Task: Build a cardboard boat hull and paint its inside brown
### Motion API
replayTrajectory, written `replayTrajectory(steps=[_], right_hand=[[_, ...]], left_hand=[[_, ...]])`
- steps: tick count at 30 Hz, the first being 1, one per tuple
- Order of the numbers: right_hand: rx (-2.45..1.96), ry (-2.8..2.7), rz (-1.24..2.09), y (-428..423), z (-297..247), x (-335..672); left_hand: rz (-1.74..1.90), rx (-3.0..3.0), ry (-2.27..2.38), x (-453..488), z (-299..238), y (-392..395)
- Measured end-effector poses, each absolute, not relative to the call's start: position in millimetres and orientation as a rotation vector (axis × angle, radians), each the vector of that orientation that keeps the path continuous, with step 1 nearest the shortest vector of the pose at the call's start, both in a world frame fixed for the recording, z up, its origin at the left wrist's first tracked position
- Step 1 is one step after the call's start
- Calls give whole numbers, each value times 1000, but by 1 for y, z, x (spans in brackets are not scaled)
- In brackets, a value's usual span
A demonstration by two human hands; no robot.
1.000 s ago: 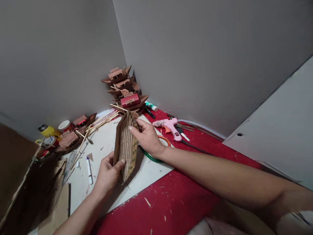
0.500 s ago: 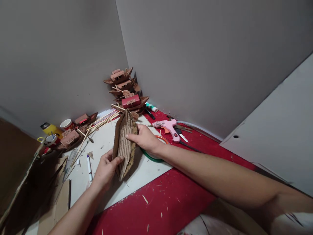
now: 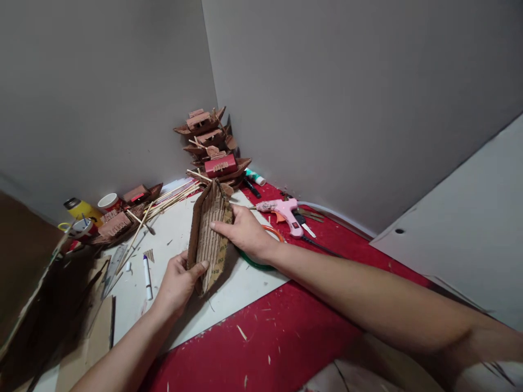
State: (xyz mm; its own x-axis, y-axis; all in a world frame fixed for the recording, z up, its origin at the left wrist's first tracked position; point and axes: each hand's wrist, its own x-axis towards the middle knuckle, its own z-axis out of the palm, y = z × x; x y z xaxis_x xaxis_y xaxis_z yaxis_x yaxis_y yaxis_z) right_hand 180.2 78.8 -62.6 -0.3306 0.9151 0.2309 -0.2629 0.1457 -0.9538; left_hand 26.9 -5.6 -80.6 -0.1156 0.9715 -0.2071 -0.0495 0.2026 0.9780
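Note:
A corrugated cardboard boat hull (image 3: 211,237), long and pointed at its ends, is held up above the white board (image 3: 237,310). My left hand (image 3: 180,280) is closed on its lower left side, thumb inside the hull. On the upper right side, my right hand (image 3: 247,231) grips the wall, its thumb lying on the ridged floor. The fingers behind the cardboard are partly hidden. Printed marks show on the hull's right outer wall. Just right of my right hand lies a pink hot glue gun (image 3: 286,212), and a roll of tape (image 3: 273,234) sits partly behind that hand.
Several finished cardboard boats (image 3: 220,166) are stacked in the corner, with more boats (image 3: 114,226) at the left beside cups and a yellow bottle (image 3: 87,211). Thin wooden sticks (image 3: 174,200), a marker (image 3: 147,277) and a clear ruler (image 3: 114,267) lie around. Scraps litter the red tabletop (image 3: 229,359).
The hull has turned slightly, so more of its printed right outer wall shows. Both hands keep their hold, and the view has shifted a little.

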Motion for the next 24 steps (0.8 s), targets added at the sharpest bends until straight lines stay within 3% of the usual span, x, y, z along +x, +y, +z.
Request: replayTrajectory(steps=[16, 24], right_hand=[[-816, -1443, 1737, 86, -69, 177], [-747, -1692, 2001, 65, -71, 174]], left_hand=[[1006, 908, 1283, 30, -74, -9], [1231, 1100, 1366, 23, -49, -7]])
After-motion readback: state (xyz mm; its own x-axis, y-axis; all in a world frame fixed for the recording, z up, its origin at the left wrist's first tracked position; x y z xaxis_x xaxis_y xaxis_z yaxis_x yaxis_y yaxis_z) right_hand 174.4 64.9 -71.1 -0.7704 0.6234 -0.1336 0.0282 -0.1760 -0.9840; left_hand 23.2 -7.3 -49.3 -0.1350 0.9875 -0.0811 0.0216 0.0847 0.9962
